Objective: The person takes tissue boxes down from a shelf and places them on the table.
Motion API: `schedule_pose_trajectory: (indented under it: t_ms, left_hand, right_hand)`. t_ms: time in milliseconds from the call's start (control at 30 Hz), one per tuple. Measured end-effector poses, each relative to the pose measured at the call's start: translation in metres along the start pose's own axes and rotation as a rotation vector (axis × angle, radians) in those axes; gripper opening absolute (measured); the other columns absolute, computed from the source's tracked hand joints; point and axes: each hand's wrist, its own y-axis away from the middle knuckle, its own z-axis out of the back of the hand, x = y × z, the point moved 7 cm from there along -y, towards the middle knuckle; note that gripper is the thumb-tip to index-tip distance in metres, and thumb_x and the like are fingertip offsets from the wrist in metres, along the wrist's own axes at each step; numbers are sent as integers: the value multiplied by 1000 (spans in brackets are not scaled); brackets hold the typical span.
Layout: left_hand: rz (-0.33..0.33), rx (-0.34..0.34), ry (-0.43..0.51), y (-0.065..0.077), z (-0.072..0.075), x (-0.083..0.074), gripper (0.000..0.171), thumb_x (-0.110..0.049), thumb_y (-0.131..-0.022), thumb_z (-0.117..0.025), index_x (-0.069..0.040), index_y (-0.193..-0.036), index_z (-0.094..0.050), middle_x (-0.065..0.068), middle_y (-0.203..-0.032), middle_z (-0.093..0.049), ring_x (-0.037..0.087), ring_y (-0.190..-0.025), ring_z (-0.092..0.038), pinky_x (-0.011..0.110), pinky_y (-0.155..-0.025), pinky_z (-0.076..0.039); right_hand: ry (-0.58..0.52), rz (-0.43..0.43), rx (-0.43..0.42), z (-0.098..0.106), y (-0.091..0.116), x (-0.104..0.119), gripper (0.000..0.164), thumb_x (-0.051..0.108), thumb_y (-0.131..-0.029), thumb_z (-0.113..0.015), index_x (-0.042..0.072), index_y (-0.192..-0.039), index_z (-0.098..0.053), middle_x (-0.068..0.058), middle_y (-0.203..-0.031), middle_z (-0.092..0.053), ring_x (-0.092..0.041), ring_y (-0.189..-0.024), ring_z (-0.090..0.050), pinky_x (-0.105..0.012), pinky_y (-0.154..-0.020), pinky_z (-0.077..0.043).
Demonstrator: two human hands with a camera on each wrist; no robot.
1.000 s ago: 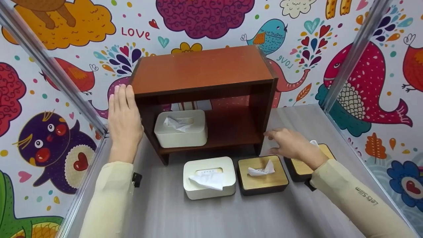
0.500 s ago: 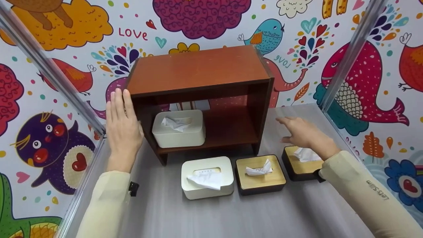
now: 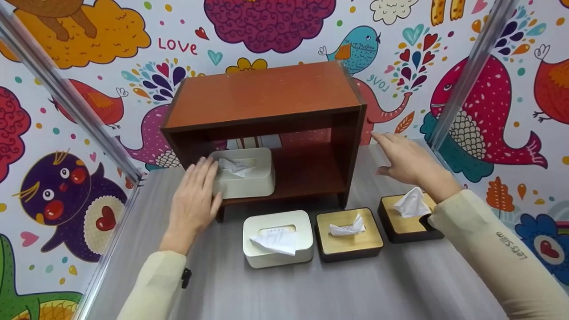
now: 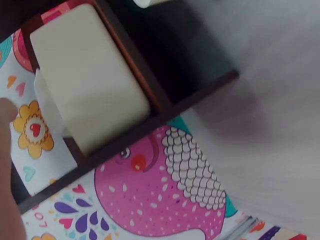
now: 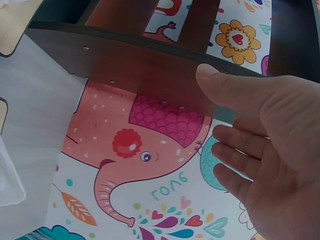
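Observation:
A reddish-brown wooden shelf stands at the back of the table. On its lower board, at the left, sits a white tissue box, also visible in the left wrist view as a pale box. My left hand is in front of the shelf's left side, its straight fingers at the box's left edge; whether they touch it I cannot tell. Beyond the shelf's right side panel my right hand hovers with extended fingers, apart from the panel and holding nothing.
In front of the shelf a second white tissue box stands on the grey table. Right of it are two dark tissue boxes with wooden lids, a nearer one and one farther right. Patterned walls enclose the table.
My left hand has left the shelf's outer left side and come down and right, toward the box inside. My right hand has risen and moved right, away from the shelf's right side.

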Motion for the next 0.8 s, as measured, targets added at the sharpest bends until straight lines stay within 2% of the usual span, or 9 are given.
schedule_pose_trajectory:
  t_ms: [167,267,333,433,633,800]
  left_hand:
    - [114,182,71,0,-24,-7,84,-41,-86,-71,-2,-150,-33,16,-156,-35,31,-147,-30,43,-123,-22]
    - [171,255,119,-1,-35,-11,91,-47,-86,-69,-3,-153,-25,16,-160,-27,31,-150,-22,43,-125,-18]
    - [185,282,143,-3,-41,-15,92,-47,-87,-68,-3,-153,-24,15,-161,-25,30,-151,-20,43,-125,-16]
    - [186,284,166,-9,-46,-20,91,-46,-86,-70,-3,-153,-26,16,-160,-26,30,-151,-21,43,-125,-18]
    - [189,232,222,-22,-51,-28,90,-44,-82,-75,-4,-150,-32,15,-158,-31,31,-149,-25,43,-124,-19]
    - [228,274,245,-30,-59,-27,94,-47,-81,-75,-5,-152,-29,14,-160,-29,30,-150,-22,41,-125,-15]
  right_hand:
    - [-15,-7,-58,16,-2,7,94,10,-79,-79,16,-155,-25,-17,-153,-39,-40,-141,-35,-62,-113,-32]
    - [-23,-14,-113,31,-3,11,94,9,-81,-77,18,-156,-22,-16,-156,-35,-40,-144,-31,-63,-116,-26]
    - [-28,-15,-148,40,-5,13,96,10,-81,-77,18,-157,-19,-16,-156,-35,-39,-144,-30,-63,-116,-25]
    - [-41,-1,-204,52,-9,17,102,9,-79,-79,20,-158,-14,-13,-159,-29,-37,-147,-26,-62,-117,-25]
    - [5,35,-320,72,-19,27,108,11,-77,-80,19,-158,-8,-7,-165,-13,-31,-152,-13,-56,-121,-19]
    - [33,84,-316,78,-28,38,107,12,-77,-80,20,-158,-10,-4,-166,-12,-29,-153,-12,-53,-122,-19]
